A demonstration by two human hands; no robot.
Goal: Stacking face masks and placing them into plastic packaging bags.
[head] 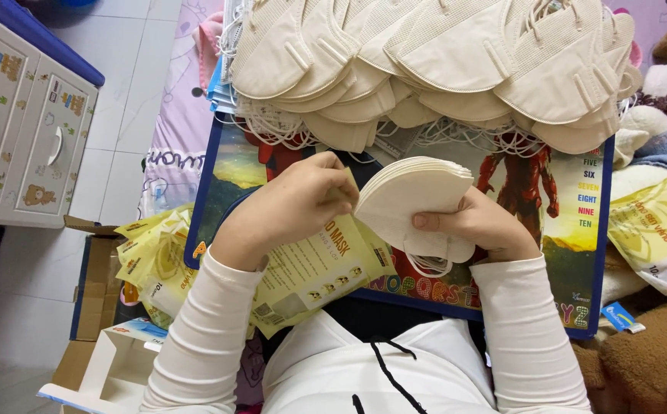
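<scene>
right hand [480, 225] grips fanned stack of cream fabric masks [414, 198] | left hand [296, 205] pinches yellow printed mask pouch [314, 268], mouth just left of stack | stack edge points left, toward pouch | both over blue picture board [578, 253]

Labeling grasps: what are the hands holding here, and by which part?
Right hand grips a stack of folded beige masks at its lower edge, thumb on front. Left hand holds a yellow mask pouch at its top edge.

A single head-worn camera looks almost straight down, close over the person's lap; the picture board [594, 253] fills mid-frame, its far edge toward the top; floor at left, perhaps a drawer unit [19, 123] beside it.
</scene>
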